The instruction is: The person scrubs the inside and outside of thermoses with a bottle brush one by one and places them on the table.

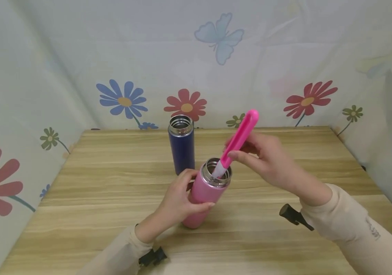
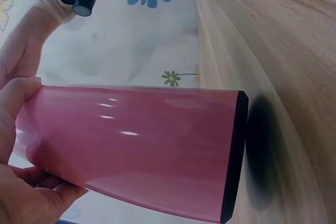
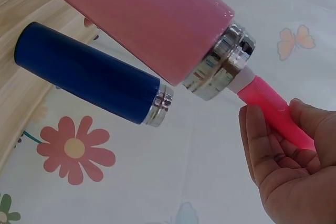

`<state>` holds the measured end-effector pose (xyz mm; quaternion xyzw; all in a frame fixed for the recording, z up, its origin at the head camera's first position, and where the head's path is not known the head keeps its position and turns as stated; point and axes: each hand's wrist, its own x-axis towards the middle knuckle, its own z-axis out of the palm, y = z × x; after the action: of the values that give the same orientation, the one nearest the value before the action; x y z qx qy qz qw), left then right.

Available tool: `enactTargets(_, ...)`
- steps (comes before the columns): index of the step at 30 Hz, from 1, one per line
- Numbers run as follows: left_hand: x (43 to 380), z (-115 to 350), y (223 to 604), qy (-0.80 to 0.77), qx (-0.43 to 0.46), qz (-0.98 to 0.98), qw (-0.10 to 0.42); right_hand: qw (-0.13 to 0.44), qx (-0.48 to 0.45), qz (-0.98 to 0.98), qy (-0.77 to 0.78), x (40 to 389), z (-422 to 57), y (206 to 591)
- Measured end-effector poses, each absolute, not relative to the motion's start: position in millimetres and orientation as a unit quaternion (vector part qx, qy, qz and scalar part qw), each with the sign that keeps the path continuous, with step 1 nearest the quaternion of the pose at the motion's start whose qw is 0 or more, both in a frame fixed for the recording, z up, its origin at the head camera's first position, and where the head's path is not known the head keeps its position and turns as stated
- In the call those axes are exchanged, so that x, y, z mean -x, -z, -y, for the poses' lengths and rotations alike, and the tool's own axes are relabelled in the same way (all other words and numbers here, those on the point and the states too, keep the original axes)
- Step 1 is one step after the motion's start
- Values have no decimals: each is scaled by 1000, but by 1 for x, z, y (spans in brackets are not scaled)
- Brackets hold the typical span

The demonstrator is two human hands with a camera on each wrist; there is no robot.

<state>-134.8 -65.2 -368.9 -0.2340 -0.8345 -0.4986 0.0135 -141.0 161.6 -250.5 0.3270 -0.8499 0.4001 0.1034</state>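
Note:
My left hand [image 1: 178,198] grips a pink metal flask [image 1: 209,193] round its side, thumb across the front. The flask has no lid, and its silver threaded mouth leans to the right. In the left wrist view its black base [image 2: 235,156] is close over the wood, with a dark shadow beside it. My right hand [image 1: 268,160] pinches the pink handle of a bottle brush [image 1: 239,137] between thumb and fingers. The brush's white neck slants down into the flask's mouth, and its head is hidden inside.
Behind the pink flask, a lidless dark blue flask [image 1: 183,149] stands upright on the wooden table [image 1: 120,168]. A pale cloth [image 1: 147,49] printed with flowers and butterflies hangs behind and along both sides. Black camera mounts [image 1: 293,215] are strapped at both wrists.

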Motion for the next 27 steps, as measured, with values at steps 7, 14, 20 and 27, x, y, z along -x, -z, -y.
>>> enactTargets(7, 135, 65, 368, 470, 236, 850, 32, 135, -321, 848, -400, 138, -166, 237)
enactTargets(14, 135, 65, 369, 460, 235, 856, 36, 168, -327, 838, -404, 133, -170, 222)
enactTargets(20, 135, 65, 370, 460, 244, 853, 41, 175, -326, 838, -402, 131, -172, 215)
enactTargets(27, 136, 66, 371, 464, 248, 850, 37, 185, -318, 838, -403, 127, -174, 206)
